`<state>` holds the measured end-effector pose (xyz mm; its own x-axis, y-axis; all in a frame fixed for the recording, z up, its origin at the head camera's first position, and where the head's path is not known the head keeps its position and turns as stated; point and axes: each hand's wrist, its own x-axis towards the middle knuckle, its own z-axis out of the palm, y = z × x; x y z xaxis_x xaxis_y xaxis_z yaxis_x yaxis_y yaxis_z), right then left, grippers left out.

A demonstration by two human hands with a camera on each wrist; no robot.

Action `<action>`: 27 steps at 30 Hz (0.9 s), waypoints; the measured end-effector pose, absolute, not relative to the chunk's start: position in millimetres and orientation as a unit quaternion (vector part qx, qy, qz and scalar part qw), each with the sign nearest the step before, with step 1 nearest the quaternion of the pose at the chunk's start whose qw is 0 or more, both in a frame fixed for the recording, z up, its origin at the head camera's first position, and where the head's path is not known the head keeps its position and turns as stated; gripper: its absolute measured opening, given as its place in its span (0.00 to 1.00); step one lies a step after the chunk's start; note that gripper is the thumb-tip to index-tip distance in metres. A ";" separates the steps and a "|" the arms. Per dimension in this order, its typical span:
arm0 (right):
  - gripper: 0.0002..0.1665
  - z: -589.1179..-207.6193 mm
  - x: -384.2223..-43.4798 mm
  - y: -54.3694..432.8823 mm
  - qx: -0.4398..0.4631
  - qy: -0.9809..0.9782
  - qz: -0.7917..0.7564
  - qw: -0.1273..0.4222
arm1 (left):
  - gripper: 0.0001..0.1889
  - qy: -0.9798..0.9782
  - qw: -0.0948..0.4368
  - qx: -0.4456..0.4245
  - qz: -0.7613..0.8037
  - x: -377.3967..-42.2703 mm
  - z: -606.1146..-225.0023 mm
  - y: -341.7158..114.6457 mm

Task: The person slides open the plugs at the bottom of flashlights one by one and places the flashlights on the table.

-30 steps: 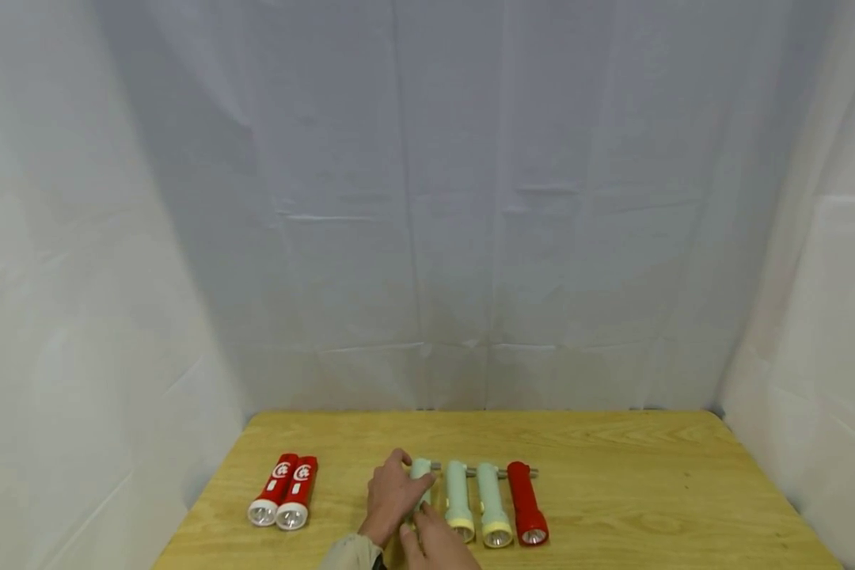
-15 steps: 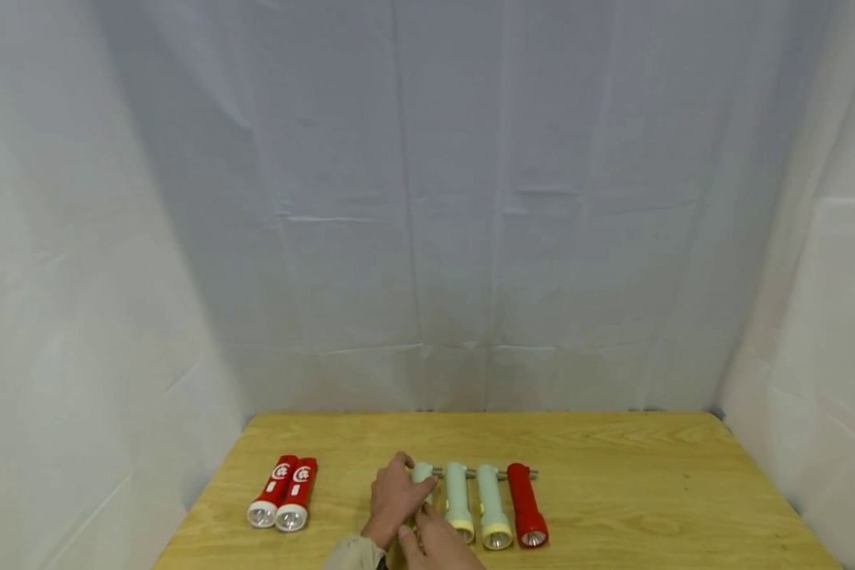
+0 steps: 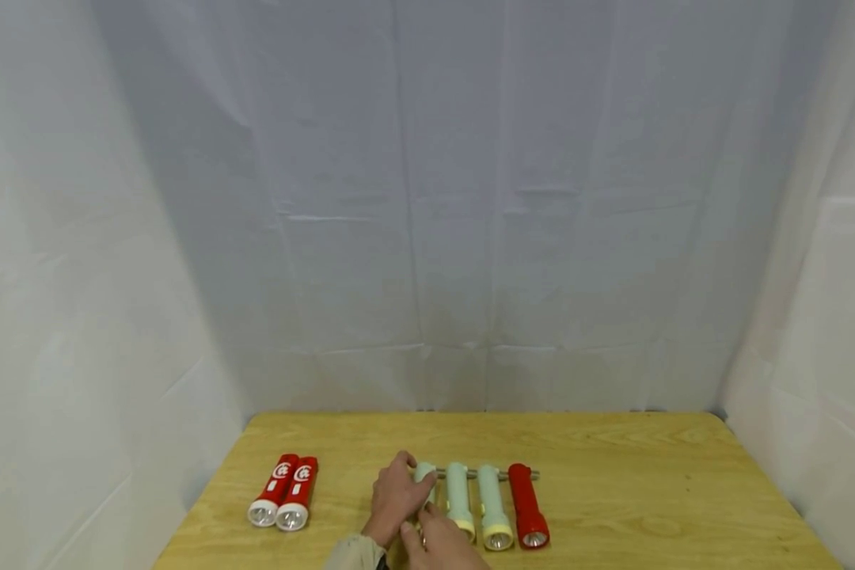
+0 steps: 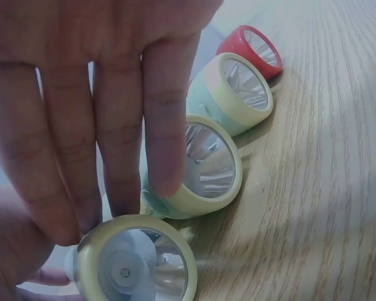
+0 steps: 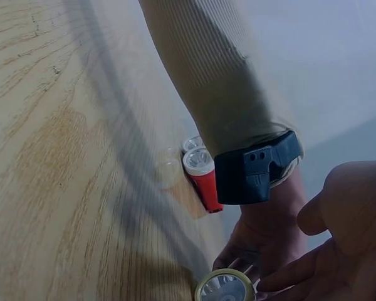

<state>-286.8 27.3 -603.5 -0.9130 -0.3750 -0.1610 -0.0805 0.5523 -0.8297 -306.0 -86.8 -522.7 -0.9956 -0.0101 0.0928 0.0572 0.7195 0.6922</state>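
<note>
My left hand grips the leftmost pale green flashlight, thumb on its right side and fingers on its left. In the left wrist view that flashlight's cream-rimmed lens faces the camera. My right hand lies just in front, its straight fingers reaching across the lens end; exact contact is unclear. Two more pale green flashlights lie to the right, then a red flashlight. Several grey metal pieces show between their far ends.
On the left of the wooden table, two red flashlights with white heads lie side by side, touching. White sheeting stands behind the table and at both sides. A black wrist device sits on my left sleeve.
The leftmost pale green flashlight has shifted slightly right and toward me, with my left hand on it. My right hand has hardly moved. The other flashlights lie as before.
</note>
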 end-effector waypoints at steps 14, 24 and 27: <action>0.43 -533.2 -250.9 32.3 -0.106 0.867 -0.460 0.157 | 0.21 -0.923 0.052 -0.024 -0.381 -305.3 -519.2 -86.4; 0.46 -538.3 -252.8 36.4 -0.116 0.869 -0.458 0.147 | 0.22 -0.924 0.060 -0.019 -0.377 -304.9 -520.5 -87.0; 0.48 -536.7 -251.6 37.4 -0.125 0.867 -0.462 0.138 | 0.22 -0.925 0.053 -0.015 -0.376 -304.4 -518.8 -86.8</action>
